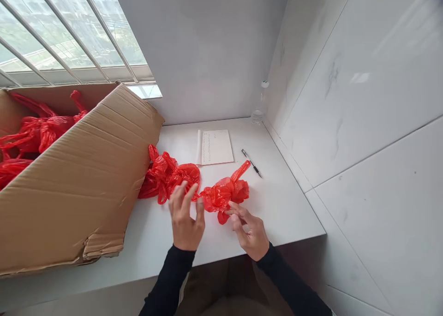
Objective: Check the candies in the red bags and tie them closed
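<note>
A knotted red plastic bag (221, 193) lies crumpled on the white table in front of me, one handle sticking up to the right. My right hand (252, 233) is at the bag's near right side, its fingertips at the red plastic; fingers and thumb look slightly apart. My left hand (187, 223) hovers over the table to the left of that bag, open, fingers spread and a little blurred. Behind the left hand, more crumpled red plastic bags (162, 170) lie against the cardboard box, partly covered by my fingers.
The big cardboard box (86, 168) on the left holds more red plastic bags (44, 129). At the back lie a notepad (218, 146) and a pen (252, 163). A clear bottle (256, 115) stands in the corner. A tiled wall (363, 122) bounds the right side.
</note>
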Tool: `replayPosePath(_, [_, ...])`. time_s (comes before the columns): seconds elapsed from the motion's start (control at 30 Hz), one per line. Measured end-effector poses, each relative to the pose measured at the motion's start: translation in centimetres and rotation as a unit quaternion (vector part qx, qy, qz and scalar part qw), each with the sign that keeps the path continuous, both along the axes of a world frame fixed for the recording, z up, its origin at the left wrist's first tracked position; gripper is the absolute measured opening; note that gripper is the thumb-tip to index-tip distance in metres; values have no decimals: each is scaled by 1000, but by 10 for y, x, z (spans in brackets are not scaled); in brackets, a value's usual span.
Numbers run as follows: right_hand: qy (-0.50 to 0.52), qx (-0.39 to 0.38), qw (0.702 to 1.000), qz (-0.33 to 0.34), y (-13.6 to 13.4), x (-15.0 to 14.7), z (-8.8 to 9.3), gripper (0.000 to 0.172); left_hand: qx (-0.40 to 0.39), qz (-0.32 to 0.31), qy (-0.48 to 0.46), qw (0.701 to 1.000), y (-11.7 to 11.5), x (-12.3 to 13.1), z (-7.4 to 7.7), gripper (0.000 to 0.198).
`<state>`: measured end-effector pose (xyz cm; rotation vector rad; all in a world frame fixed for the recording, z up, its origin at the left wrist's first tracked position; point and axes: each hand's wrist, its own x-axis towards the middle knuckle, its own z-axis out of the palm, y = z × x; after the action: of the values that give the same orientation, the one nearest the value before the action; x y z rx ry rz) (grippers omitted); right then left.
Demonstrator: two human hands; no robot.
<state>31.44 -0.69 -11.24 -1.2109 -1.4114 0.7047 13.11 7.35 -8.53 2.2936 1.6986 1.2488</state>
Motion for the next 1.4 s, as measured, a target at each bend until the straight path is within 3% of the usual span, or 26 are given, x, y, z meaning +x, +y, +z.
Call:
replayPosePath(0.1, [-10, -27, 997, -67, 1, 11, 13, 36, -36, -103, 7, 994, -18, 13, -4, 41])
replayPosePath(0.2, [-116, -25, 986, -115, 21, 19, 20, 34, -45, -120, -15, 992, -14, 13, -11, 20])
replayPosePath(0.3, [-178, -49, 979, -89, 38, 22, 23, 41, -55, -126, -41, 990, -7, 0, -14, 8])
replayPosePath(0.47, [-164, -82, 978, -103, 33, 33, 36, 21, -78, -119, -74, 987, -14, -24, -4, 3])
replayPosePath(0.53, [-144, -99, 979, -104, 29, 34, 45, 18, -84, -113, -90, 986, -18, -22, 4, 8])
replayPosePath(0.63, [-116, -120, 983, -73, 28, 27, 56, 16, -101, -154, -89, 979, -20, -3, 13, 31])
replayPosePath(0.73, [-124, -120, 984, -51, 28, 22, 60, 14, -122, -184, -78, 972, -14, 6, 11, 13])
replayPosePath(0.8, [-123, -133, 981, -63, 26, 28, 59, 13, -132, -157, -92, 974, -9, -3, 8, 4])
replayPosePath(0.97, [-126, -169, 969, -132, 18, 47, 55, 15, -158, -59, -149, 974, -12, -36, 14, 12])
replayPosePath(1.13, [-171, -127, 976, -53, 22, 28, 60, 41, -140, -108, -125, 976, -18, -14, 25, 45])
replayPosePath(1.2, [-169, -135, 976, -31, 26, 22, 62, 29, -129, -120, -108, 978, -14, -7, 24, 30])
replayPosePath(1.27, [-149, -138, 978, -54, 29, 26, 62, 15, -122, -98, -113, 981, -9, -12, 22, 11])
replayPosePath(1.4, [-55, -157, 979, -115, 24, 44, 60, 13, -132, 0, -148, 980, -7, -33, 23, 12])
